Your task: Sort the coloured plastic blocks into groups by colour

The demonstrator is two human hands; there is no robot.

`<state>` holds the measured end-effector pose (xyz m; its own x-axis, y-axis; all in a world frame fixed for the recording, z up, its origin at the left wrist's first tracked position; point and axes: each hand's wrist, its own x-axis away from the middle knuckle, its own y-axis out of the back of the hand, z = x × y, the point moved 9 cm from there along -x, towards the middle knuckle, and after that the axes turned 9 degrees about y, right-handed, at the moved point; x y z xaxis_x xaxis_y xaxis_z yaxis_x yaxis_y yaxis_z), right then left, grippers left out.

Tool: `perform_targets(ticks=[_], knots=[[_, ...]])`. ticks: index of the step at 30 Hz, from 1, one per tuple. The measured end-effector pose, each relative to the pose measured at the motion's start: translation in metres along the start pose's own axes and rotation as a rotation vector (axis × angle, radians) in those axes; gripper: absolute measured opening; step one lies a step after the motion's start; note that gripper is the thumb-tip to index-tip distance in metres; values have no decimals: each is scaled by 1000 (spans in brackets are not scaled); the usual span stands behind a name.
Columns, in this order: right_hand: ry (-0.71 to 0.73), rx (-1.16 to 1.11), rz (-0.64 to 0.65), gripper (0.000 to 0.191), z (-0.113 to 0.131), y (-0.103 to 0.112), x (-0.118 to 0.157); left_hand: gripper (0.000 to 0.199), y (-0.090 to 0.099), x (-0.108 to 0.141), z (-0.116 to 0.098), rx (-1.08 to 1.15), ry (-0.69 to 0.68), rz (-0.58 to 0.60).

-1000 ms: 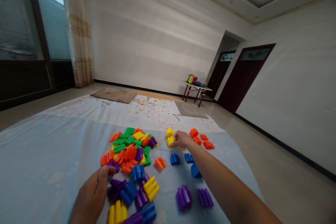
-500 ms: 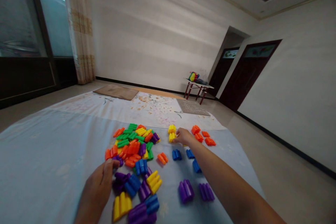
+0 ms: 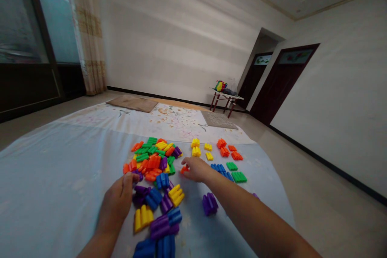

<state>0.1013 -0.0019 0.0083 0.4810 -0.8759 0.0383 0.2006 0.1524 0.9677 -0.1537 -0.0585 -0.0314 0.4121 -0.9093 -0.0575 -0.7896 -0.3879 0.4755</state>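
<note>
1. The right hand (image 3: 196, 170) is half closed – its fingers touch a small orange block (image 3: 184, 170), but I cannot tell if they grip it.
2. The left hand (image 3: 118, 198) is curled at the mixed pile of plastic blocks (image 3: 151, 161), its hold unclear.
3. Done: yellow, orange, blue and green blocks (image 3: 231, 166) lie in colour groups on the right – left: the pile and the loose blocks near the body.

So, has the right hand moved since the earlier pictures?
Yes: the right hand has moved left and nearer the person, from beside the yellow blocks to in front of them.

Right hand (image 3: 196, 170) moved to orange block (image 3: 184, 169); green blocks (image 3: 239, 177) appeared
</note>
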Motion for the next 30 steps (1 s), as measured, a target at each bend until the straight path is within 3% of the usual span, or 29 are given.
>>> perform_targets(ticks=[4,9,13,16,20,22,26,30], knots=[[0,-124,-40,49,3,1,3,48,-1,-1,-2,-15,-24,-2],[-35,-317,-160,42,5,-6,7,49,0,-1,-4,-22,-23,-9],[-113,-148,-82,34,2,-7,18,48,1,1,-7,-17,-21,9],[-118,30,3,39,2,8,28,48,1,2,-8,-18,-16,5],[-97,60,-36,30,1,30,33,48,1,1,-7,-30,-6,1],[5,42,-36,36,7,26,29,48,0,-1,-6,-52,-5,7],[242,70,57,45,25,-5,22,47,-2,-7,2,-89,18,34],[151,116,76,47,18,-14,20,46,-5,-13,7,-88,25,65]])
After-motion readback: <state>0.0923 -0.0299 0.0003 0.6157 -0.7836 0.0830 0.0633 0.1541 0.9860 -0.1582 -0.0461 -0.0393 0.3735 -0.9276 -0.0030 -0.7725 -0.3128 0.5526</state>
